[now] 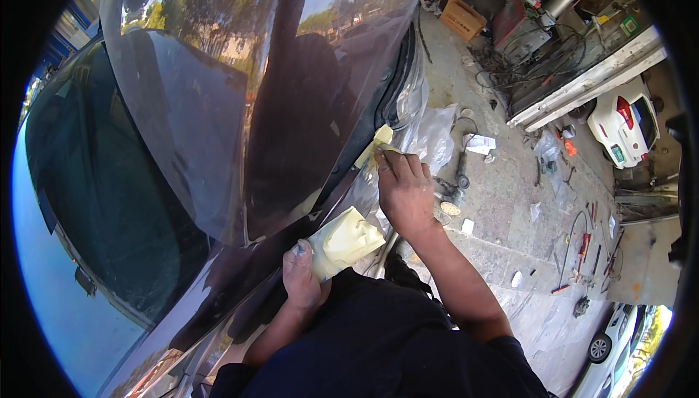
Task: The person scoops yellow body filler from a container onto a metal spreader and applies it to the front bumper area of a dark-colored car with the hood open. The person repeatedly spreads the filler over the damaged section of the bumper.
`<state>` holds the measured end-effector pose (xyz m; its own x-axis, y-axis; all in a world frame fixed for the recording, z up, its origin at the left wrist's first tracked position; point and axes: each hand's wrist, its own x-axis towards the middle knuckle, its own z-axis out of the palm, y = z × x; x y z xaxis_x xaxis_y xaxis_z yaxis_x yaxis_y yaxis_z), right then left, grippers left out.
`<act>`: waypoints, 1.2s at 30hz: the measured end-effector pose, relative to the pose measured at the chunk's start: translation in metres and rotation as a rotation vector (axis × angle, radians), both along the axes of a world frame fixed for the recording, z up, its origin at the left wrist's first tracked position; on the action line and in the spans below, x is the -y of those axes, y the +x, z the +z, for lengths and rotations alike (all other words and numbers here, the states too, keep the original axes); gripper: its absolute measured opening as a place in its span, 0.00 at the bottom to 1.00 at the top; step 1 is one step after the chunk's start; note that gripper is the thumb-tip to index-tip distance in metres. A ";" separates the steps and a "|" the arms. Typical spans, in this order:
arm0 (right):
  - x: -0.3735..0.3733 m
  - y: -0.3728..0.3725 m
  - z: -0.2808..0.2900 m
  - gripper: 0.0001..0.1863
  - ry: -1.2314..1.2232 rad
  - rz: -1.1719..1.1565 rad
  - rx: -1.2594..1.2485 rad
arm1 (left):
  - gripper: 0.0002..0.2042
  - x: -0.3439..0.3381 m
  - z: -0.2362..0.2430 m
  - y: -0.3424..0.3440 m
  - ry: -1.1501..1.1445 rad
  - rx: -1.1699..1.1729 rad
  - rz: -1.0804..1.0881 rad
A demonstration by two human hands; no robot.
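Observation:
My right hand (408,190) pinches a pale yellow strip of tape (382,134) at the edge of the car's front, along the dark gap beside the raised, glossy dark hood (291,100). My left hand (302,278) grips a cream, crumpled-looking roll of masking tape (346,241) just above the dark fender (240,274). Crumpled clear plastic sheeting (433,132) hangs beside my right hand. The windshield (102,180) is at the left.
A power tool (459,180) lies on the concrete floor (502,238), with a cardboard box (462,18), metal equipment (513,34), scattered tools (585,245) and hoses farther right. A white car (619,125) stands at the right, another (611,347) lower right.

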<state>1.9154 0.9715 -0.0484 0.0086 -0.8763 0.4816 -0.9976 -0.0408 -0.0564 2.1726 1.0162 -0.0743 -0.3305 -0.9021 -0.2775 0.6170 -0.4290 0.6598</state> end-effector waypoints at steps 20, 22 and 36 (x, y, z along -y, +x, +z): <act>0.007 -0.022 0.062 0.18 0.016 0.086 0.053 | 0.21 -0.009 -0.008 0.014 0.008 -0.066 -0.052; 0.025 -0.042 0.074 0.16 0.097 0.110 -0.043 | 0.25 -0.013 -0.008 0.009 -0.020 0.015 -0.004; 0.122 -0.072 0.105 0.16 0.485 0.335 -0.413 | 0.23 -0.017 -0.001 0.010 -0.074 -0.110 0.024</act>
<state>1.8430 0.8495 0.0571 0.4121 -0.9090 -0.0622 -0.8796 -0.4147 0.2331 2.1824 1.0331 -0.0757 -0.3336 -0.9268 -0.1728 0.6970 -0.3659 0.6167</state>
